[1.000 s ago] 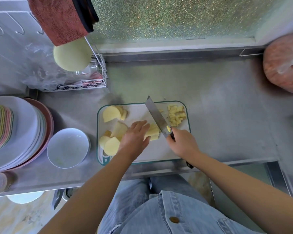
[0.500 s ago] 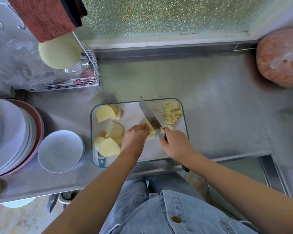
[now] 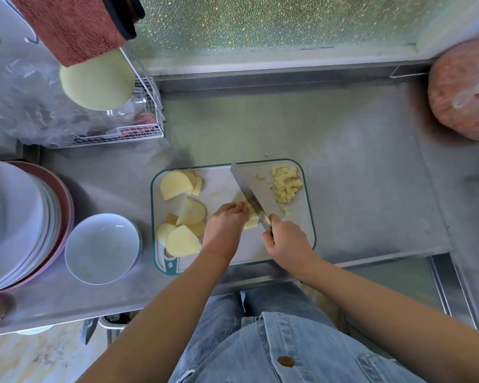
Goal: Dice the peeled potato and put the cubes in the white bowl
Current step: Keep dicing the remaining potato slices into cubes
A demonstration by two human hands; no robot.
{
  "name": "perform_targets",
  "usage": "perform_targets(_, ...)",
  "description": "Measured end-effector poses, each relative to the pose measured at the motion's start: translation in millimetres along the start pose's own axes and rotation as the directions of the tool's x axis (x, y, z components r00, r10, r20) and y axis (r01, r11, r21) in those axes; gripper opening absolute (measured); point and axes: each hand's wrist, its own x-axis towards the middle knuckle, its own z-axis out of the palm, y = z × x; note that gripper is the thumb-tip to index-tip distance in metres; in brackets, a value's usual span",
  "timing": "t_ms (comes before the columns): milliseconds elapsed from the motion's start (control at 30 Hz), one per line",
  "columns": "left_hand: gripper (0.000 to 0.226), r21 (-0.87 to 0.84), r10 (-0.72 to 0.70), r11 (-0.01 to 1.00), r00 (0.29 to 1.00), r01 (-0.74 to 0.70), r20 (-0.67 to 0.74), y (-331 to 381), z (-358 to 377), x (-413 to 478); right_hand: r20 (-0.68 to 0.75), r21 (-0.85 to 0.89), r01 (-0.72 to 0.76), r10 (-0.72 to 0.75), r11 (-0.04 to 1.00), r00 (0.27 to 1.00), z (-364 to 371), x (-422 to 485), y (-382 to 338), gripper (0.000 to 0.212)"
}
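Potato, peeled and pale yellow, in three lots on the white rectangular cutting board with a teal rim point(image 3: 221, 186): thick half-round slices point(image 3: 183, 241) heaped from 7 to 10 o'clock of the board, a short stack of strips point(image 3: 250, 221) near its centre under the blade, small diced cubes point(image 3: 286, 186) piled at 2 o'clock, well apart from the slices.

Left hand point(image 3: 224, 228): fingers curled down onto the strips, holding them in place, fingertips just beside the blade.

Right hand point(image 3: 286, 240): closed round the dark handle of the long steel kitchen knife point(image 3: 246, 192), blade slanting toward 11 o'clock, edge down in the strips.

Round white bowl point(image 3: 103, 248): at 9 o'clock of the board, just beside it on the grey steel bench point(image 3: 343, 161).

Stack of white and pink plates point(image 3: 17, 225): further out at 9 o'clock, touching the bowl or very near it; cannot tell which.

White wire rack point(image 3: 138, 131) at 11 o'clock, a pale green disc point(image 3: 94, 81) and a rust-red towel point(image 3: 72, 26) above it.

Orange-pink plastic-wrapped bundle point(image 3: 465, 89) at 2 o'clock, at the bench's far edge.
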Motion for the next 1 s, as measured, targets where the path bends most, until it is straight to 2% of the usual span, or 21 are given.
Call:
perform_targets(267,0.019,-0.105,-0.012,0.994,0.995,0.001,-0.097,6,-11,-2,-0.058,0.099,0.006,0.000,0.995,0.998,-8,-1,10,0.020)
perform_targets(400,0.027,-0.107,-0.015,0.994,0.992,0.001,-0.129,5,-13,-7,-0.054,0.092,0.041,-0.036,0.995,0.998,-14,-7,5,0.019)
perform_targets(467,0.023,-0.097,-0.003,0.995,0.989,-0.011,-0.146,6,-14,-7,-0.040,0.072,0.043,-0.041,0.996,0.998,-15,-8,3,0.018)
perform_targets(600,0.017,-0.072,0.018,0.997,0.983,-0.032,-0.183,7,-12,-4,-0.002,0.027,0.012,-0.012,1.000,1.000,-12,-6,-3,0.011)
perform_targets(733,0.024,-0.060,0.033,0.997,0.983,-0.045,-0.182,6,-6,-2,0.010,-0.002,-0.022,0.022,1.000,1.000,-3,-3,-8,0.006)
perform_targets(833,0.033,-0.023,0.052,0.998,0.987,-0.057,-0.152,4,-3,-1,0.003,-0.017,-0.041,0.041,0.999,0.999,5,-2,-8,0.020)
perform_targets(1000,0.029,-0.056,0.017,0.998,0.989,-0.025,-0.146,3,0,-3,-0.024,0.015,-0.021,0.021,1.000,0.999,14,-5,-5,0.032)
